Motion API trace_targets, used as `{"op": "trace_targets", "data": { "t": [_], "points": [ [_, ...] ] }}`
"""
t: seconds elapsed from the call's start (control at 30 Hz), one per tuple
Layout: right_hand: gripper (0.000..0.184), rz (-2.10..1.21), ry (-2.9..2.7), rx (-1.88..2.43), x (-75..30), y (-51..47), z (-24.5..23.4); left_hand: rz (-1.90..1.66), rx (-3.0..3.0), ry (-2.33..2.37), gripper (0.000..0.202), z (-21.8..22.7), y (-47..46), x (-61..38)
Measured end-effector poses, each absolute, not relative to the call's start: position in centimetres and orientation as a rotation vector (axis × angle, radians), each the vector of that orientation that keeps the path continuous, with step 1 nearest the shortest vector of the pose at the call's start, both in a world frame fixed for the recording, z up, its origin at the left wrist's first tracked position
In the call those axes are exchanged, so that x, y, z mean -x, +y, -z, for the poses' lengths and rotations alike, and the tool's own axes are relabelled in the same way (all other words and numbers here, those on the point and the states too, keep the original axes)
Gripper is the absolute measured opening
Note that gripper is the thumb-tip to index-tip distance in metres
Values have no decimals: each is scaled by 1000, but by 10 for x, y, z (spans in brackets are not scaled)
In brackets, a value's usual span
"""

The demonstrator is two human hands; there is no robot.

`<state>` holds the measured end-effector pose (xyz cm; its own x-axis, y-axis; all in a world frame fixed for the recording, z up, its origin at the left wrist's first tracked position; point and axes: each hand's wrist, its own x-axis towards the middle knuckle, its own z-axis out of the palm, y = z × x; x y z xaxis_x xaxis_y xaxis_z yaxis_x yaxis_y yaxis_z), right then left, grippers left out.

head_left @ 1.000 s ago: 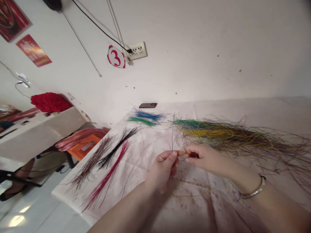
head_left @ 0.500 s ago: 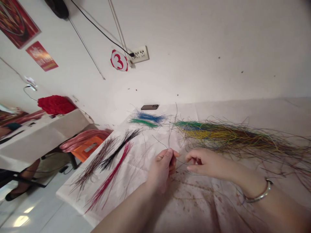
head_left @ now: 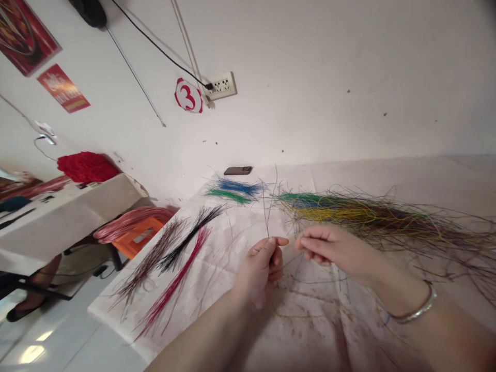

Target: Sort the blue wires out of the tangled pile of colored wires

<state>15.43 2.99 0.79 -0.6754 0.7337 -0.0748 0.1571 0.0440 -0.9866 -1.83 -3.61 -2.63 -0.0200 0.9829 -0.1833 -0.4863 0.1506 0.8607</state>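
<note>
Thin dark wires (head_left: 267, 214) rise from the pinch of my left hand (head_left: 263, 263), closed with its thumb against the index finger. To its right, a short gap away, my right hand (head_left: 325, 245) has thumb and fingers pressed together; whatever is between them is too fine to make out. Beyond it lies a long mixed bundle of green, blue, yellow and brown wires (head_left: 372, 217). Small bundles of blue wires (head_left: 242, 186) and green wires (head_left: 228, 195) lie at the back. Left of my hands are black wires (head_left: 191, 237), crimson wires (head_left: 178, 284) and brown wires (head_left: 151, 263).
A phone (head_left: 238, 170) lies by the wall, below a power socket (head_left: 222, 85). Loose strands and stains mark the white tablecloth (head_left: 217, 320). Past the table's left edge stand an orange stool (head_left: 143, 235) with a pinkish coil and another table (head_left: 77, 217).
My right hand's fingers have closed from a loose curl into a pinch. One wire in my left hand, slanting left before, now stands nearly upright beside the other.
</note>
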Motion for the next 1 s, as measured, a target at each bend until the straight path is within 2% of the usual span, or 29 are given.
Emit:
{"op": "trace_targets", "data": {
  "t": [0.1,0.23,0.37,0.47,0.57,0.7,0.87,1.0],
  "points": [
    [24,-1893,-1472,828,-159,29,-14,-1327,-654,924,26,26,-36,16],
    [24,-1854,-1567,889,-152,27,-12,-1275,-695,850,29,24,-37,12],
    [25,-1665,-1835,973,-144,27,-7,-1109,-697,809,33,22,-38,11],
    [25,-1512,-1985,916,-143,28,-6,-1051,-664,851,28,22,-39,12],
    [23,-1332,-2065,932,-146,31,-6,-1050,-603,866,22,22,-39,14],
    [27,-979,-2111,1128,-159,44,-5,-1138,-536,865,28,22,-37,18],
    [16,-636,-2440,1283,-173,58,6,-1204,-430,854,39,19,-34,19],
    [4,-476,-2645,1258,-171,57,28,-1181,-402,870,39,19,-33,18]
  ]
}}
